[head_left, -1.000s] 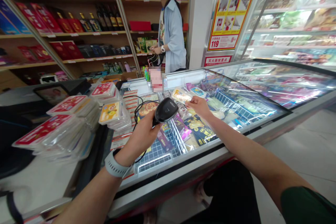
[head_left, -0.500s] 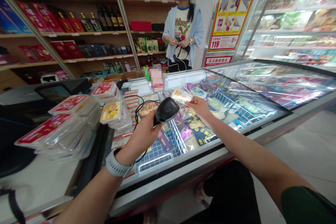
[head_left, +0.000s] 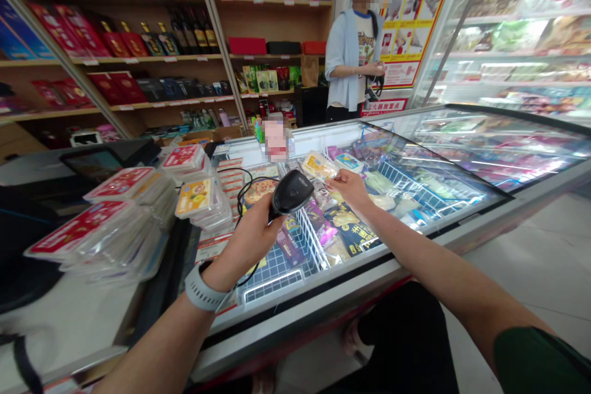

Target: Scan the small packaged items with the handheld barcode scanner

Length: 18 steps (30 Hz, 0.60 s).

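Gripping a black scanner [head_left: 292, 192] — left hand [head_left: 252, 237] raised, right hand [head_left: 351, 188] pinching a yellow packet [head_left: 317, 167].

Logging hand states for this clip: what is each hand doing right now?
Left hand: closed on the black barcode scanner.
Right hand: closed, pinching the yellow packet over the chest freezer.

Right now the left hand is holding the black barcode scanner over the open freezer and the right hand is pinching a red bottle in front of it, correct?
Not quite. In the head view the right hand pinches a yellow packet, not a red bottle. The rest stands: the left hand holds the black barcode scanner over the open freezer.
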Each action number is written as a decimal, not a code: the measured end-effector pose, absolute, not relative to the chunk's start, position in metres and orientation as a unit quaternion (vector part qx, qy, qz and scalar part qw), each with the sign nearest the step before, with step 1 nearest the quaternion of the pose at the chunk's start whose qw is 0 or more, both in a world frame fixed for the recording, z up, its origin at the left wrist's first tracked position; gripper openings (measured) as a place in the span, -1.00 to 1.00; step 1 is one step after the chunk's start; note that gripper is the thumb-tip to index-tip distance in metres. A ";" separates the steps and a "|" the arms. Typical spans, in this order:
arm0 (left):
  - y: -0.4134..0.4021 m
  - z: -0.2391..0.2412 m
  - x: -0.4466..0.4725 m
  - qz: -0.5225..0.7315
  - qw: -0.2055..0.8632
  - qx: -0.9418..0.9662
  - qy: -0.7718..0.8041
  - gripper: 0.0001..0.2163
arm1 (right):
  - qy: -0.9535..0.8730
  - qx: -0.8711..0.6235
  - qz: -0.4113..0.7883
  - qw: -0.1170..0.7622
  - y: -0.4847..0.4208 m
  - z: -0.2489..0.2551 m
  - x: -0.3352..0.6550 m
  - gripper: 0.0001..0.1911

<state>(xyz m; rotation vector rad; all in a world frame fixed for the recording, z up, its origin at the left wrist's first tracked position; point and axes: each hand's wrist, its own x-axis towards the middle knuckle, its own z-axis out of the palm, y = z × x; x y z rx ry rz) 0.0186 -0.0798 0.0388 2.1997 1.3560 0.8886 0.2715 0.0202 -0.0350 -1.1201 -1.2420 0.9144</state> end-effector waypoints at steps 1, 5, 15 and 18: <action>-0.080 0.039 0.019 0.320 0.203 0.788 0.486 -0.67 | -0.530 -0.481 0.390 0.580 0.021 -0.036 0.272 -0.70; -0.079 0.038 0.018 0.320 0.202 0.786 0.489 -0.64 | -0.529 -0.492 0.375 0.581 0.025 -0.040 0.272 -0.69; -0.079 0.038 0.018 0.327 0.209 0.785 0.482 -0.63 | -0.540 -0.513 0.340 0.574 0.030 -0.045 0.276 -0.68; -0.079 0.038 0.018 0.328 0.210 0.785 0.482 -0.63 | -0.540 -0.511 0.337 0.578 0.030 -0.045 0.276 -0.67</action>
